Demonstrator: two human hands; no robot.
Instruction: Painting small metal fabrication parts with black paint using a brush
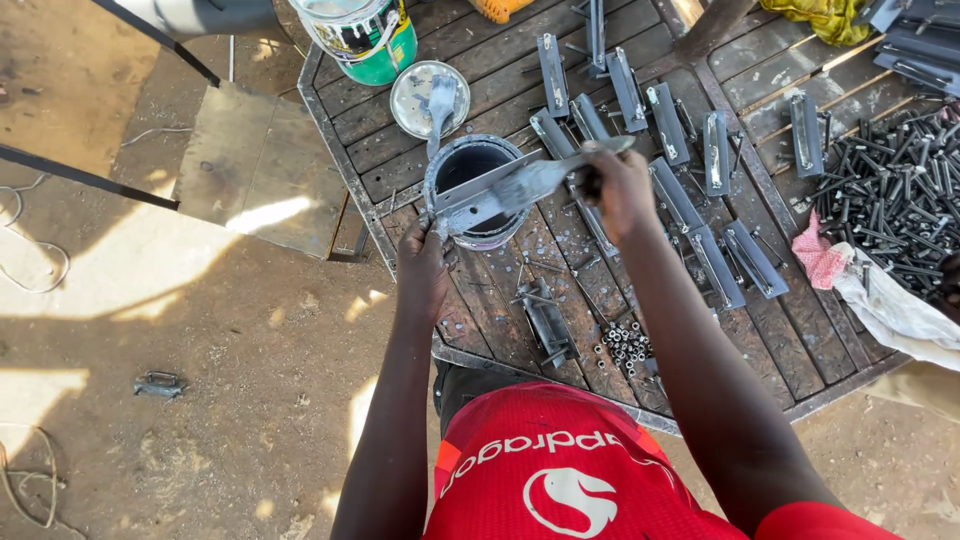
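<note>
My left hand (423, 268) grips one end of a grey metal angle piece (480, 186) and holds it across the open tin of grey paint (470, 165). My right hand (620, 190) is closed on the handle of a paintbrush (535, 183) whose grey bristles lie on the piece. Both hands are over the near left part of a rusty metal table (500, 300).
Several painted angle pieces (668, 122) lie in rows on the table. A heap of dark bolts (890, 190) and rags (880, 295) sit at the right. A lid with a brush (430, 98), a green-and-white bucket (362, 35), loose nuts (625, 345) and an unpainted bracket (545, 320) are nearby. A sandy floor lies to the left.
</note>
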